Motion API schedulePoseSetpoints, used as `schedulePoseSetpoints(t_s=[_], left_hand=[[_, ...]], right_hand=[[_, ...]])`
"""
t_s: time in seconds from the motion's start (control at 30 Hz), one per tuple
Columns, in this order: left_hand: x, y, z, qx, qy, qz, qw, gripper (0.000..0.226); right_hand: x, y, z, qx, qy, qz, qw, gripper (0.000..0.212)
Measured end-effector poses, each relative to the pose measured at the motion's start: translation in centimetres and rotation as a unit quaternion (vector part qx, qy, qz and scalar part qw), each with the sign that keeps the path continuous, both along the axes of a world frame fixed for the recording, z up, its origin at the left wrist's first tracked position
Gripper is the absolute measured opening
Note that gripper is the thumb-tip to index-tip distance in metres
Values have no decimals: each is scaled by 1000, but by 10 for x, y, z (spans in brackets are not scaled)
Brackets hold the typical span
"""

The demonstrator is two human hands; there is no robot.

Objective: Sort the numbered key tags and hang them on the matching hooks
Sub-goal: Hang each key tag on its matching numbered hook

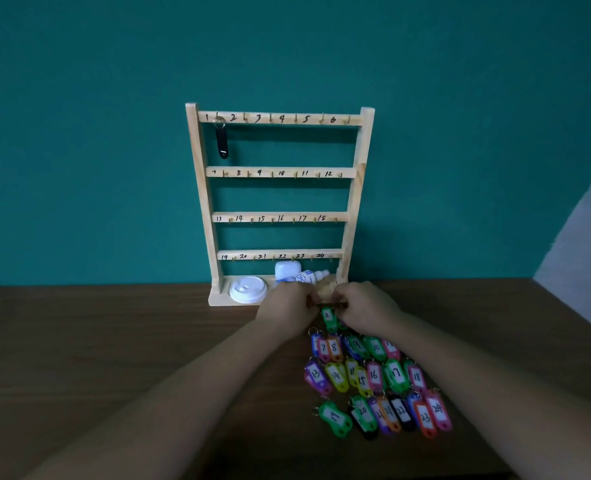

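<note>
A pale wooden rack (280, 174) stands at the back of the brown wooden counter (114, 341), against a teal wall (79, 133). Its four rails carry hand-written numbers 1 to 24 and small hooks. Only a black plastic key tag (221, 142) hangs so far, on hook 1. The other coloured plastic key tags (373, 382) lie in numbered rows on the counter, in front of the rack and to the right.

The left hand (287, 308) and the right hand (367, 306) meet just in front of the rack's base, fingers curled in. Together they pinch a small brownish piece (327, 304). Whether it is a tag or a ring I cannot tell. The green plastic tag marked 2 (328, 318) lies right beneath them, and its ring is hidden.

Hook 2 is probably next. It would help to hold the ring open side up, tag dangling, and lift straight up the front of the rack. Slip it over the hook from the front so it doesn't knock the black tag beside it.

The base tray holds a white plastic cup lid (249, 289), a small white case (287, 270) and a white bottle (309, 276) close behind the hands. Rise before reaching forward. The counter's left half gives free room, while its right edge runs near the outer tags.
</note>
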State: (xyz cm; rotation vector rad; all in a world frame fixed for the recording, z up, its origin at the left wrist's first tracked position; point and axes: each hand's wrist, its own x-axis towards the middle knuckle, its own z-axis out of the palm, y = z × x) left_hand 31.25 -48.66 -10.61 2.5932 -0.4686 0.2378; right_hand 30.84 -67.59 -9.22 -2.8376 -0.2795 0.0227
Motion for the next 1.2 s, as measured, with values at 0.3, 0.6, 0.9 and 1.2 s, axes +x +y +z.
schedulePoseSetpoints(t_s=[0.3, 0.6, 0.9, 1.2], left_hand=[[10, -14, -22, -17, 61, 35, 997, 18], [15, -17, -28, -44, 72, 74, 994, 27], [12, 3, -28, -30, 64, 60, 996, 21], [9, 9, -26, -24, 87, 47, 995, 15]], right_hand=[[6, 3, -9, -6, 6, 5, 1000, 24], [9, 2, -13, -3, 11, 6, 1000, 20], [11, -1, -15, 9, -3, 12, 1000, 4], [14, -7, -11, 11, 14, 4, 1000, 7]])
